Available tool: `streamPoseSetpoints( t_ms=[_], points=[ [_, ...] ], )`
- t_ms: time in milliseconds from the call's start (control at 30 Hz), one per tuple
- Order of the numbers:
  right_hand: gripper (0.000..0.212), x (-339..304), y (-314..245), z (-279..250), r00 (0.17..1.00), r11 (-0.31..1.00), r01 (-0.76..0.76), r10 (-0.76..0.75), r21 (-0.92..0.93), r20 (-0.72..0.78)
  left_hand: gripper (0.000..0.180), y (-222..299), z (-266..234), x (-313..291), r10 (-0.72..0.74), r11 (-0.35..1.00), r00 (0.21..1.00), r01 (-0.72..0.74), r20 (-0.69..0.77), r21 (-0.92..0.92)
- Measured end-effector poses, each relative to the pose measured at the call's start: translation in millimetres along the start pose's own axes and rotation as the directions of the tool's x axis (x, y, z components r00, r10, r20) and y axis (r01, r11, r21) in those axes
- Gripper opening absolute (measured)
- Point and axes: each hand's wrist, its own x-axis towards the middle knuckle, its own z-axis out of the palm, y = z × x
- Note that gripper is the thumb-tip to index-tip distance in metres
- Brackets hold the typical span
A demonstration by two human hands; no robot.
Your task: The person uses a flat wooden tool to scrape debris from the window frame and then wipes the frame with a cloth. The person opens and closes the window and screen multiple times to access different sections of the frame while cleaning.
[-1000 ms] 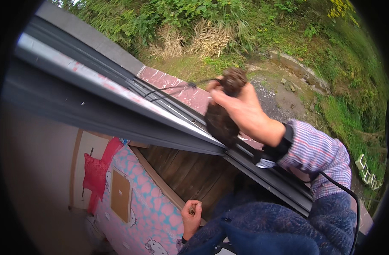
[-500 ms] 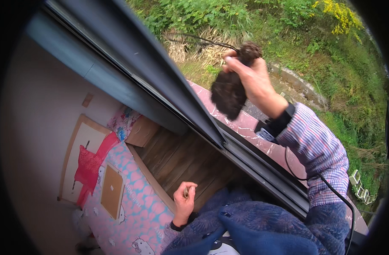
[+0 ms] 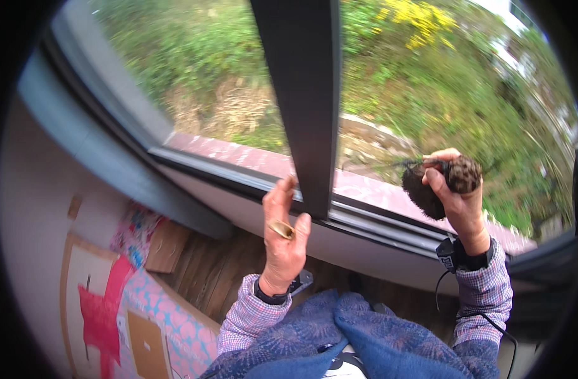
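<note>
My right hand (image 3: pixel 467 205) is closed round a dark brown fibrous bundle (image 3: pixel 426 192), with a lumpy, rounded knob showing above the fist. What this bundle is I cannot make out. It is held up in front of the window opening, right of the dark upright window frame (image 3: pixel 308 114). My left hand (image 3: pixel 282 252) is raised at the sill, fingers stretched up close to the foot of that frame; whether they touch it I cannot tell. A small tan hollow tube-like piece (image 3: pixel 282 230) is held between its palm and fingers, the thumb apart from it.
Below runs the window track (image 3: pixel 377 228), with a pinkish stone ledge (image 3: pixel 229 150) outside. A green slope with yellow flowers (image 3: pixel 421 22) lies beyond. At the lower left are a pink and blue patterned cover (image 3: pixel 194 331), a tan board (image 3: pixel 148 344) and a wooden box (image 3: pixel 167 246). A black cable (image 3: pixel 506 335) hangs along my right sleeve.
The view has swung toward the window. My left hand has come up from near my lap to the window frame, its fingers uncurled. My right hand, still holding the brown bundle, is now further right and lower.
</note>
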Motion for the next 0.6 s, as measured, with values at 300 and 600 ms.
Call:
streamPoseSetpoints(
  t_ms=[300,600],
  points=[
    [0.017,-187.9,-35.3,-111.9,0.766,0.965,-0.194,0.036,-0.177,-0.642,0.052,1.5,36.6,3.0,-0.073,0.985,0.99,0.053,-0.12,-0.164],
    [0.013,-271.4,13.4,-145.2,0.533,0.938,-0.327,0.084,-0.113,-0.842,0.046,6.1,52.5,-9.8,-0.051,0.993,0.997,0.045,-0.058,-0.106]
  ],
)
